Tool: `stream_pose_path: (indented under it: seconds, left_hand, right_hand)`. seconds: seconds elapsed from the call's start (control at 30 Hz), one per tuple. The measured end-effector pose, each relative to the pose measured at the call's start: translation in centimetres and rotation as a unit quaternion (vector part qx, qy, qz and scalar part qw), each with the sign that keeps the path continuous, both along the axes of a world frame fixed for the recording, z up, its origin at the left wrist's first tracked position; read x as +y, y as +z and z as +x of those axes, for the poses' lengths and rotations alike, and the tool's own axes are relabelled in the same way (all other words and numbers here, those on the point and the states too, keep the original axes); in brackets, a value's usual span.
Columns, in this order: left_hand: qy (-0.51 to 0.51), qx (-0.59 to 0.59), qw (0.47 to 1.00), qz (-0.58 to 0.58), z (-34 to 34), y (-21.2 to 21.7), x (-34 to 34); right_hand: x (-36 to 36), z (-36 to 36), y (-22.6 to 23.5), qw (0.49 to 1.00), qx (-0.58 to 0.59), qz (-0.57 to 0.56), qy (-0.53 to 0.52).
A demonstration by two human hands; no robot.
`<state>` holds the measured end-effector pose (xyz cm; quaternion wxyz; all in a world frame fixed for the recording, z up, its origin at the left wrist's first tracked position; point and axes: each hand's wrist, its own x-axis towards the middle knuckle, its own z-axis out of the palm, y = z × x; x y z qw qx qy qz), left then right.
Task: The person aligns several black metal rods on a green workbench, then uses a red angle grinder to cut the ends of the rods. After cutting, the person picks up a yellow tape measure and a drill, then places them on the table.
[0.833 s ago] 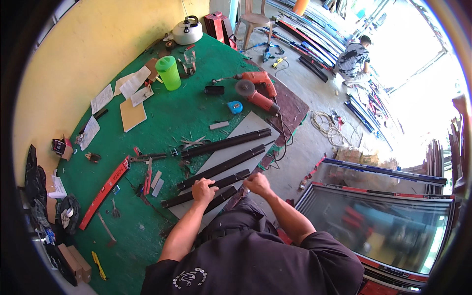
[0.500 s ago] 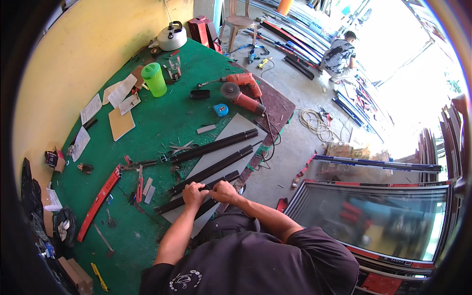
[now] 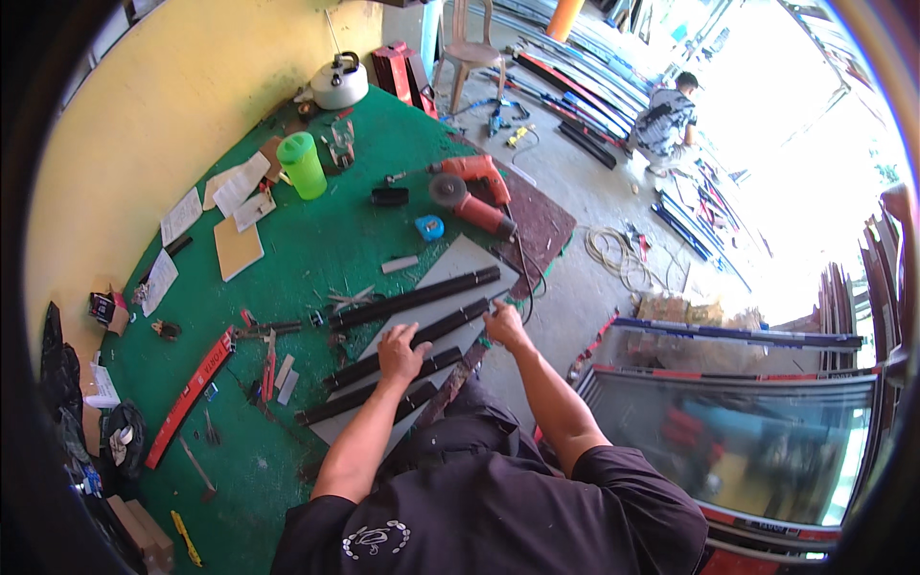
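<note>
Your left hand [image 3: 401, 353] presses flat, fingers spread, on a dark profile bar [image 3: 407, 337] to steady it (others lie parallel); your right hand [image 3: 505, 324], at three o'clock, pinches the bar's end.

Left hand [image 3: 401, 353] flat, palm down; right hand [image 3: 505, 324] curled, gripping

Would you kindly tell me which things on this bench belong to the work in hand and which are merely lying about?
In hand:
left hand
right hand
dark metal bars
grey sheet

Lying about:
angle grinder
orange drill
green jug
kettle
red level
</note>
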<state>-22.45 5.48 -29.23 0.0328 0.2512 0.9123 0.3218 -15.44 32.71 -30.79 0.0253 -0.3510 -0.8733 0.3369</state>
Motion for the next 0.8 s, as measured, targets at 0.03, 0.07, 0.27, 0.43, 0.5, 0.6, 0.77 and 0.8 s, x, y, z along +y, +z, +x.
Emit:
stream_pose_path:
  seconds: [0.03, 0.07, 0.27, 0.43, 0.5, 0.6, 0.77, 0.8]
  left_hand:
    - [-0.006, -0.022, 1.000, 0.002, -0.4, -0.3, 1.1]
    - [0.009, -0.038, 0.999, -0.027, -0.5, -0.6, 2.1]
    - [0.065, -0.057, 0.996, -0.011, -1.1, -2.1, 4.1]
    - [0.065, -0.053, 0.996, -0.035, -1.5, -2.1, 4.2]
    - [0.067, -0.055, 0.996, -0.025, -1.5, -1.9, 4.4]
    - [0.075, -0.056, 0.995, -0.036, -1.5, -1.6, 4.6]
    - [0.062, -0.048, 0.996, -0.045, -1.6, -2.0, 4.5]
    - [0.066, -0.063, 0.995, -0.035, -1.5, -2.2, 4.4]
  right_hand:
    - [0.0, -0.7, -0.2, 0.999, -0.032, -0.008, 0.027]
    - [0.0, -1.2, -0.3, 0.997, -0.071, -0.016, 0.029]
    - [0.2, -1.6, 1.0, 0.986, -0.029, -0.147, -0.078]
    - [-1.5, -3.2, 1.0, 0.975, -0.012, -0.119, -0.186]
    - [-1.6, -3.4, 1.0, 0.968, -0.020, -0.120, -0.217]
    - [-1.1, -3.2, 1.2, 0.956, -0.036, -0.160, -0.241]
    - [-2.0, -4.9, 1.5, 0.960, 0.017, -0.168, -0.222]
    - [-2.5, -5.6, 1.6, 0.965, 0.027, -0.177, -0.195]
